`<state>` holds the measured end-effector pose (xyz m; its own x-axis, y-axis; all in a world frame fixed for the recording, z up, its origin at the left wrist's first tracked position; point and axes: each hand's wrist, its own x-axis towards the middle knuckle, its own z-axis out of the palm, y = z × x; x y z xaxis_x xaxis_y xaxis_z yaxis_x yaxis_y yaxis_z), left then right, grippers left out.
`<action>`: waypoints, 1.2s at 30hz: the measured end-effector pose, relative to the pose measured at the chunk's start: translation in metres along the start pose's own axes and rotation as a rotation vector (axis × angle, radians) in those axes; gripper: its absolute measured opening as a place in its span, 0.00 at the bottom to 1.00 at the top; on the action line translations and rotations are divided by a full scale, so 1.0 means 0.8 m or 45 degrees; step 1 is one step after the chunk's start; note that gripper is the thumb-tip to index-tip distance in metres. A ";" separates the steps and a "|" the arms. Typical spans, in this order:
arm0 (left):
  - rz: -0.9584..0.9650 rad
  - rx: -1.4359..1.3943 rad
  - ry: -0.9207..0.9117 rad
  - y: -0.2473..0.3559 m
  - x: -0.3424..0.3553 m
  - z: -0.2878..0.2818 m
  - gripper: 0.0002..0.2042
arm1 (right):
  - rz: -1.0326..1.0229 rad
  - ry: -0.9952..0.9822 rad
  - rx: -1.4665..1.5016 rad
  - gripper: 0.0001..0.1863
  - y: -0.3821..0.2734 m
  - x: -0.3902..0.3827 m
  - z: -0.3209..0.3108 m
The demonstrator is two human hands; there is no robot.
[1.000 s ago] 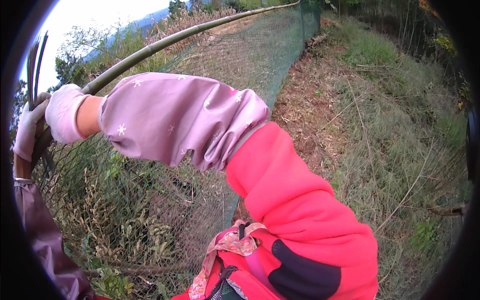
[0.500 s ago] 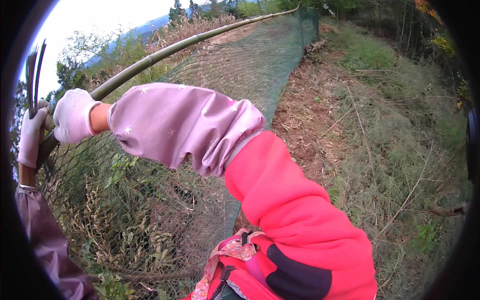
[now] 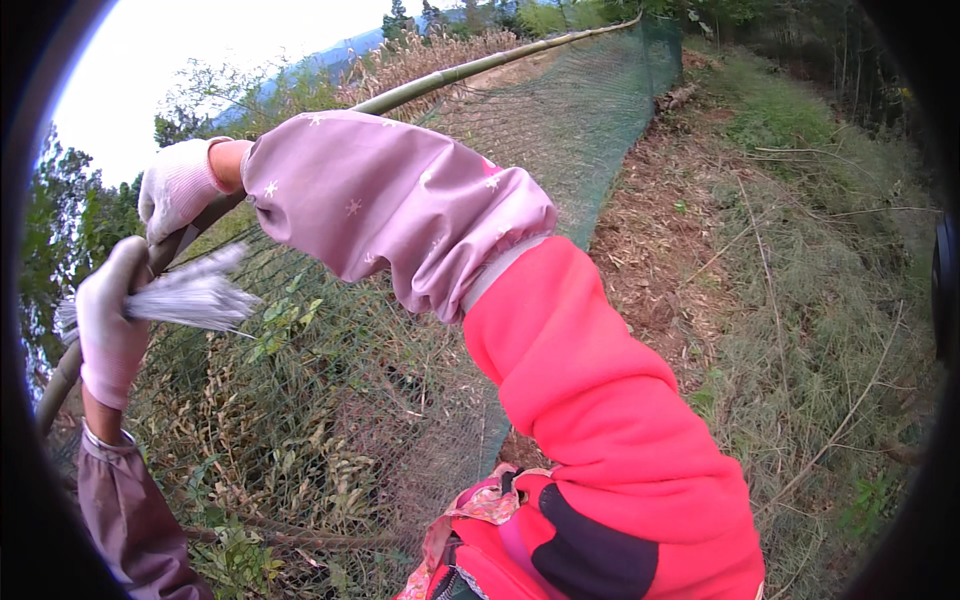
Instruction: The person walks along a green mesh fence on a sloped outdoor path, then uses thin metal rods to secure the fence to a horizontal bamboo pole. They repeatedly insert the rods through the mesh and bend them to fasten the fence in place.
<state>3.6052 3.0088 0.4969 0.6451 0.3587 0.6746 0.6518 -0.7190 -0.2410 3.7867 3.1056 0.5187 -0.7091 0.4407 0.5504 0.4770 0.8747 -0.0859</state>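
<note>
Bamboo pole (image 3: pixel 470 68): clasped by the gloved right hand (image 3: pixel 180 188) atop green netting (image 3: pixel 560 140).
Left hand (image 3: pixel 110 320): just below that grip, clenched on blurred pale strips (image 3: pixel 195 295).

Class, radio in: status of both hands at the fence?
Left hand shut on pale strip bundle. Right hand on bamboo rail. Green net below, nothing blocking.
</note>
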 end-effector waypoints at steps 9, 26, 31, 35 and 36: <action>0.314 0.581 -0.143 0.016 -0.012 0.050 0.11 | -0.195 0.045 -0.243 0.15 -0.009 0.001 -0.014; 0.147 0.695 0.349 0.030 0.003 -0.031 0.07 | -0.490 0.829 -0.838 0.15 0.000 -0.040 0.044; -0.474 0.752 -0.300 0.004 0.062 -0.022 0.16 | -0.619 0.805 -0.551 0.12 -0.027 -0.061 0.063; -0.329 0.830 -0.706 -0.004 0.086 -0.007 0.14 | -0.621 0.718 -0.529 0.11 -0.033 -0.063 0.068; -0.284 0.858 -0.797 -0.006 0.091 -0.008 0.14 | -0.647 0.715 -0.492 0.11 -0.032 -0.063 0.070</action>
<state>3.6466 3.0345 0.5519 0.4470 0.8413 0.3041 0.7530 -0.1703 -0.6356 3.7814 3.0719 0.4467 -0.5705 -0.2419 0.7849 0.3865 0.7641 0.5165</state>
